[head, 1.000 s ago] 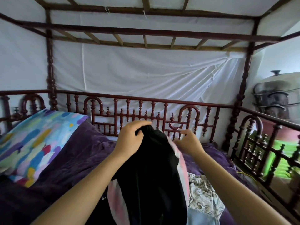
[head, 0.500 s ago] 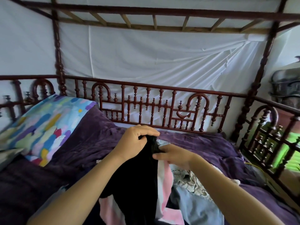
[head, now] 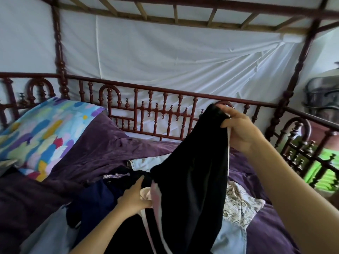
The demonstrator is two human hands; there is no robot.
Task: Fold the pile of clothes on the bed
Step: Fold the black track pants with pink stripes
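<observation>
Black garment (head: 190, 180) with pink-and-white side stripes, held up in the air over the middle of the bed (head: 271, 235), hanging from upper right to lower left. The right hand (head: 238, 132) holds its top end high, with the fingers (head: 226, 123) pinched on the dark cloth and a white strip trailing below them. The left hand (head: 134, 197), lower and nearer, has its fingers (head: 138, 182) curled round the pink striped edge and grasps it. The garment hangs slack and bunched between the two hands, with no crease or fold set in it. Beneath and around it lies the pile (head: 95, 200), all of it crumpled. It holds a navy piece at left, a patterned cream cloth (head: 240, 204) at right, a pale blue garment (head: 229, 239) in the near right and a pale item (head: 146, 162) just beyond. No folded or stacked piece shows anywhere on the purple bedspread (head: 110, 149). The task therefore appears to be at or near its start, with one garment being straightened and every other piece left to fold. A multicoloured pillow (head: 45, 132) rests at far left. A dark red spindle rail (head: 165, 114) closes the far side, and white sheeting (head: 165, 57) hangs behind it.
</observation>
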